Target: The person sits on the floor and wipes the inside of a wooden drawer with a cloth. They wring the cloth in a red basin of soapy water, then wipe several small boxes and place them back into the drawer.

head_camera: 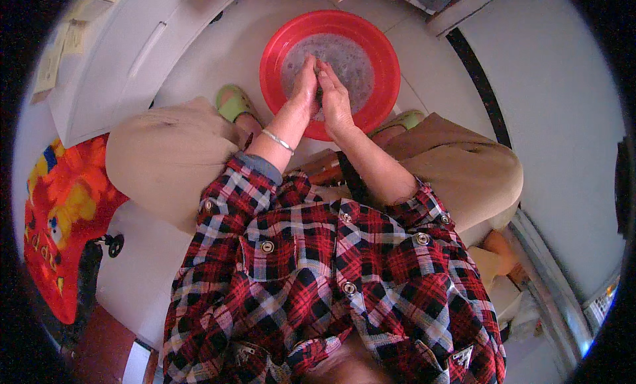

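Observation:
A round red plastic basin (268,71) stands on the floor between my feet, holding cloudy, sudsy water (350,56). Over the water, my left hand (306,86) and my right hand (335,96) are brought together palm to palm. Their fingers point away from me and the fingertips nearly meet. A narrow dark patch (319,93) shows between the palms; whether it is an object or shadow I cannot tell. A silver-coloured bangle (278,141) circles my left wrist, and both plaid sleeves are pushed up the forearms.
My green clogs (233,103) flank the basin on the tiled floor (208,61). A white cabinet (134,51) stands at left, above a red cartoon-print item (64,225). On the right is a large pale panel (551,86) with a dark edge strip.

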Available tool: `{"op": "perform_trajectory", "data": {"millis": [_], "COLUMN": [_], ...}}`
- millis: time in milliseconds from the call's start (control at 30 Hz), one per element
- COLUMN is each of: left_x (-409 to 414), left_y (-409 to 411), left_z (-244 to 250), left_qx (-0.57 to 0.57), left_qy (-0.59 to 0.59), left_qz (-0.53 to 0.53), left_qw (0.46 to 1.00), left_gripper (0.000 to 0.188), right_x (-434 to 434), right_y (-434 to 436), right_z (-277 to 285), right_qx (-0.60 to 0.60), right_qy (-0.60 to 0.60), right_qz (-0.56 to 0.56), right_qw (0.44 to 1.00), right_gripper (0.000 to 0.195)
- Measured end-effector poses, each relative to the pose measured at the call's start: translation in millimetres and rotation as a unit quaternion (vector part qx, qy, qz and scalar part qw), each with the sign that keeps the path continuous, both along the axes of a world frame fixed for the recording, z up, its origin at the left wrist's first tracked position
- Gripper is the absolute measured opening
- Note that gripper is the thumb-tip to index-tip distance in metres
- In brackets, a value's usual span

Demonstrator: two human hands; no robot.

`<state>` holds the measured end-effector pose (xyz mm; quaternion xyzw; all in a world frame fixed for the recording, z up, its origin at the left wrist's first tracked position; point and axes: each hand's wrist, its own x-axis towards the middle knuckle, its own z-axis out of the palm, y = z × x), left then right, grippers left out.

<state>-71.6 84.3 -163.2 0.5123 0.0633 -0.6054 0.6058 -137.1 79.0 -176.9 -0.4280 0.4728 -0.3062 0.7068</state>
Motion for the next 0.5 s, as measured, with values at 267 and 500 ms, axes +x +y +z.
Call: {"op": "perform_trajectory", "data": {"millis": [267, 500], "left_x": [-32.5, -9.7], "left_y": [5.3, 7.5], "left_z": [-5.3, 23.7], "left_qx": [0.001, -0.04], "left_qy": [0.097, -0.024], "left_qz": [-0.012, -0.026], "left_qw": [0.995, 0.999], "left_gripper": [0.048, 0.064], "right_x": [-18.4, 3.1], "right_y": [-38.2, -5.4], "right_z": [-11.9, 20.5], "right_qx": [0.069, -0.039], "right_qy": [0.021, 0.035], "right_qz": [-0.029, -0.019], "right_qw": [0.997, 0.998], "right_gripper": [0.047, 0.045]}}
